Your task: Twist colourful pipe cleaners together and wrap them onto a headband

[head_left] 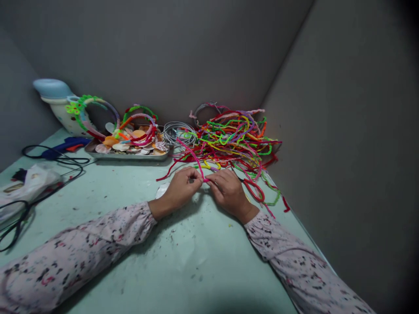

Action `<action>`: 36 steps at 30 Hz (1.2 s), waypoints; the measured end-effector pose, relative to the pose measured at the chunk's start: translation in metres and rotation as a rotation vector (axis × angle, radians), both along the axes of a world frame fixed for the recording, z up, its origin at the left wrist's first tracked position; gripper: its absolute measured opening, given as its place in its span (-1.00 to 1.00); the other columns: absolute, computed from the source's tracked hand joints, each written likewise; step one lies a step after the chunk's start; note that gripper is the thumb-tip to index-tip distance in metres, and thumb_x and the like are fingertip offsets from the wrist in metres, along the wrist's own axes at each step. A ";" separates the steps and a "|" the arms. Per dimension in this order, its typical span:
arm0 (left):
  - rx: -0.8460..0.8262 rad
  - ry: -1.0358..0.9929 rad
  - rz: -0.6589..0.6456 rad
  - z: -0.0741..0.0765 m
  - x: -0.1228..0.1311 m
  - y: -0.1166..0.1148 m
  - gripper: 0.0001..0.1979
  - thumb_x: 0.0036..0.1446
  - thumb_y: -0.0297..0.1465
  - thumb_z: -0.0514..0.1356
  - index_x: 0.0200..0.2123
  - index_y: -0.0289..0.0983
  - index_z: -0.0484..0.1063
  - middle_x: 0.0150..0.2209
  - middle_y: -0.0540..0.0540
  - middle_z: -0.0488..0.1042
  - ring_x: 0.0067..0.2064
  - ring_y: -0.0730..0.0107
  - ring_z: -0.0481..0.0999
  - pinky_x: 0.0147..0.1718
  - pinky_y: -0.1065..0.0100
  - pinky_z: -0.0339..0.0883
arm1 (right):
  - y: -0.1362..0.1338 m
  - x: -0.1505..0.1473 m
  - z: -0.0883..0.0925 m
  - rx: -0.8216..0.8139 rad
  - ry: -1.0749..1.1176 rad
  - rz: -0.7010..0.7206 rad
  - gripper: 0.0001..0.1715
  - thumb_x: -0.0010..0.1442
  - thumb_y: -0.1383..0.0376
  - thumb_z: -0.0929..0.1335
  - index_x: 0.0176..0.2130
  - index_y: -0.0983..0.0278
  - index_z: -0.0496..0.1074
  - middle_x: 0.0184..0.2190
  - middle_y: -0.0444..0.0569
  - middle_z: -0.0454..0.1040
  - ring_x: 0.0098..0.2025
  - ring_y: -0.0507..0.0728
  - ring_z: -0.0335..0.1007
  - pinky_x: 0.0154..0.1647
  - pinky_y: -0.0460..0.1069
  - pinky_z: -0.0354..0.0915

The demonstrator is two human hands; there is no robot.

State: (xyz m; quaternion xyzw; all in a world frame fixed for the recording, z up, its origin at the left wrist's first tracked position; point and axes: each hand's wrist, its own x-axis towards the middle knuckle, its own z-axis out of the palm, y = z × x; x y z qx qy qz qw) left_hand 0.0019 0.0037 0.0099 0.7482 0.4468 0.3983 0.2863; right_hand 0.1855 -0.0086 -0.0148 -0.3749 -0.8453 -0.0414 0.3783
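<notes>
My left hand [181, 188] and my right hand [228, 190] meet at the middle of the pale green table [183, 257], fingertips pinched together on a pink pipe cleaner [193, 157]. That pipe cleaner runs up and back from my fingers toward a large tangled heap of coloured pipe cleaners [235, 137] just behind my hands. A red pipe cleaner loop [255, 189] lies beside my right hand. Both wrists rest on the table in floral sleeves.
A metal tray [127, 155] at the back left holds shells and wrapped hoops. Coiled grey wire [178, 131] lies next to it. A white-and-blue appliance [59, 102], a blue tool [65, 146], black cables [49, 174] and a plastic bag [31, 183] sit left. Grey walls enclose the corner.
</notes>
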 end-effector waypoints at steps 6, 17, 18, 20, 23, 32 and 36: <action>0.059 0.049 0.028 0.001 -0.001 -0.001 -0.87 0.04 -0.46 0.13 -0.53 -0.29 0.40 -0.49 0.00 0.44 -0.40 0.42 0.38 -0.39 0.38 0.23 | 0.000 -0.001 0.001 -0.013 0.018 0.003 -0.79 0.26 0.32 0.28 -0.09 0.21 0.40 -0.21 0.01 0.51 -0.13 0.18 0.36 -0.09 0.13 0.24; 0.091 0.102 0.009 -0.001 0.000 0.000 -0.87 0.05 -0.46 0.13 -0.53 -0.27 0.38 -0.51 0.00 0.42 -0.40 0.41 0.37 -0.38 0.36 0.21 | -0.002 -0.001 0.002 -0.004 -0.016 -0.012 -0.88 0.25 0.32 0.27 -0.21 0.22 0.40 -0.28 -0.01 0.49 -0.17 0.17 0.32 -0.08 0.11 0.22; 0.099 0.104 0.006 -0.001 0.000 0.000 -0.87 0.05 -0.46 0.13 -0.52 -0.27 0.39 -0.50 0.00 0.43 -0.39 0.40 0.37 -0.37 0.35 0.22 | -0.002 -0.001 0.002 -0.010 -0.006 -0.011 -0.88 0.25 0.32 0.27 -0.20 0.22 0.40 -0.28 -0.01 0.49 -0.17 0.17 0.32 -0.09 0.11 0.22; 0.120 0.106 0.006 -0.001 0.000 -0.001 -0.90 0.07 -0.45 0.14 -0.48 -0.27 0.41 -0.46 -0.01 0.45 -0.35 0.37 0.40 -0.32 0.32 0.24 | -0.001 -0.001 0.001 -0.018 0.029 -0.012 -0.88 0.25 0.32 0.27 -0.20 0.22 0.40 -0.27 -0.01 0.49 -0.17 0.18 0.33 -0.08 0.12 0.23; 0.167 0.113 0.025 -0.002 -0.001 -0.002 -0.93 0.10 -0.43 0.15 -0.38 -0.25 0.44 -0.37 -0.03 0.49 -0.26 0.33 0.43 -0.21 0.26 0.26 | 0.000 -0.001 0.000 -0.017 0.085 -0.023 -0.88 0.25 0.31 0.28 -0.19 0.22 0.39 -0.26 -0.01 0.49 -0.15 0.17 0.33 -0.05 0.13 0.24; 0.418 0.197 0.078 -0.005 -0.002 -0.006 -0.87 0.11 -0.39 0.21 -0.24 -0.24 0.40 -0.26 -0.05 0.48 -0.18 0.28 0.39 -0.12 0.21 0.16 | 0.001 -0.001 -0.001 -0.024 0.124 -0.050 -0.87 0.26 0.30 0.28 -0.18 0.22 0.41 -0.27 -0.01 0.49 -0.13 0.18 0.35 -0.07 0.12 0.25; 0.521 0.212 0.071 -0.006 -0.002 -0.006 -0.94 0.13 -0.41 0.21 -0.28 -0.22 0.40 -0.28 -0.03 0.48 -0.19 0.30 0.38 -0.12 0.22 0.12 | 0.001 -0.001 -0.001 -0.019 0.114 -0.049 -0.87 0.26 0.30 0.28 -0.18 0.23 0.40 -0.27 -0.01 0.49 -0.14 0.18 0.35 -0.08 0.12 0.25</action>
